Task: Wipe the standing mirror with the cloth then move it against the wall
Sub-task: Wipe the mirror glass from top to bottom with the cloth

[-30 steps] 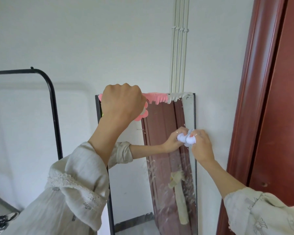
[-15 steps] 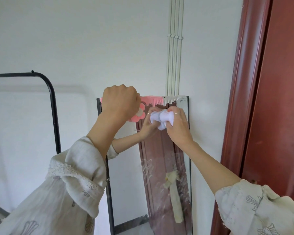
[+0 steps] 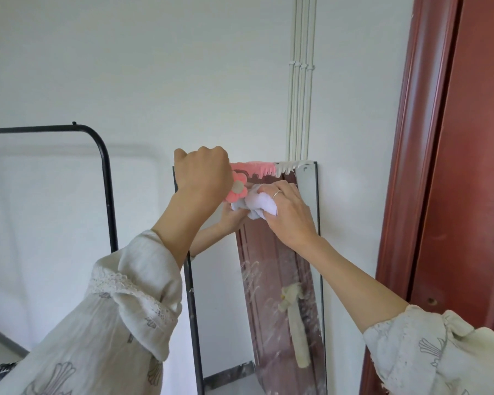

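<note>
Standing mirror (image 3: 283, 280): upright, beside white wall (image 3: 154, 67) and red door frame (image 3: 417, 138). Left hand (image 3: 201, 173): fist closed over mirror's top edge. Right hand (image 3: 288, 212): clutching bunched white cloth (image 3: 257, 205), pressed on upper glass.

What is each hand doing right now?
Left hand: closed, gripping the mirror's top edge.
Right hand: closed on the cloth, pressing it against the glass.

Home room, clothes rack (image 3: 106, 178), wooden door (image 3: 468, 166)
</note>
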Demonstrator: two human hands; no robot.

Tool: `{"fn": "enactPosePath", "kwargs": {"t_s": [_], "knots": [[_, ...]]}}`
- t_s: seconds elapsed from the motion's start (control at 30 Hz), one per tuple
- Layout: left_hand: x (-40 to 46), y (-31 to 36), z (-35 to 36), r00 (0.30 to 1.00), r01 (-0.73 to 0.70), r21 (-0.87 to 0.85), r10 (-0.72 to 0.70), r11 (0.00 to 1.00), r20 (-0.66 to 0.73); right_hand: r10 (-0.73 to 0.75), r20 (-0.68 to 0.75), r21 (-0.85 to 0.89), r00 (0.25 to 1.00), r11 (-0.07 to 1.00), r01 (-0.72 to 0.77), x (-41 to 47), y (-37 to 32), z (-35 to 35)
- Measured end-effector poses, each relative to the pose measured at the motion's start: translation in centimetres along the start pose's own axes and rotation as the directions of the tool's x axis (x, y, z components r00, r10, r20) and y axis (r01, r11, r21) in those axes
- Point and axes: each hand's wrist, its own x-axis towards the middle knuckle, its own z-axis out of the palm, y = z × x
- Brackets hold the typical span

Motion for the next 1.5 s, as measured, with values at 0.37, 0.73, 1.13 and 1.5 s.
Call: {"fn": "enactPosePath", "kwargs": {"t_s": [0.37,0.73,1.13,1.5], "knots": [[-1.1,-2.7,0.7,0.995,-0.039,-0.271,0.013,0.962,-0.094,-0.016,-0.068,0.219,0.998,0.975,0.031,-3.2,-3.3,2.3],[-1.9,-2.2,1.2,0.984,-0.011,-0.5,-0.079,0.866,-0.159,-0.239,0.289,0.126,0.927,0.969,0.21,-8.4,0.2,1.0],[-3.7,-3.1,1.7,0.918,0.163,-0.899,-0.397,0.407,-0.013,-0.165,0.079,0.114,0.983,0.981,0.155,-7.7,-0.3,3.8],[-3.8,-4.6,1.7,0.973,0.1,-0.919,-0.23,0.382,0.011,-0.037,0.081,0.19,0.996,0.982,0.021,-5.4,-3.2,0.6]]}}
